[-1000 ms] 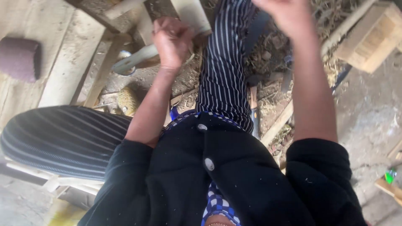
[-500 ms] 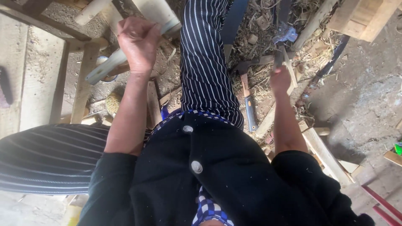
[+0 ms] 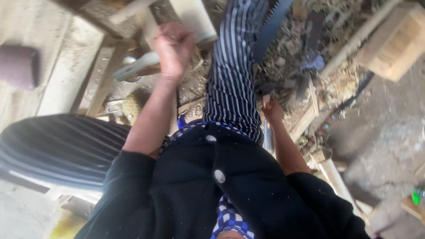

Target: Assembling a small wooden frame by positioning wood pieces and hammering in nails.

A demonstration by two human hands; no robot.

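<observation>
Seen from above, a seated person in a black top and striped trousers works among wood scraps. The left hand [image 3: 173, 46] is curled into a closed fist around a pale wooden piece [image 3: 192, 17], raised near a wooden frame [image 3: 110, 11]. The right hand [image 3: 272, 110] reaches low beside the thigh, fingers closed on a small wood stick [image 3: 266, 100] above the littered floor [image 3: 380, 132]. Half a second earlier, the right hand was higher, farther from the leg.
</observation>
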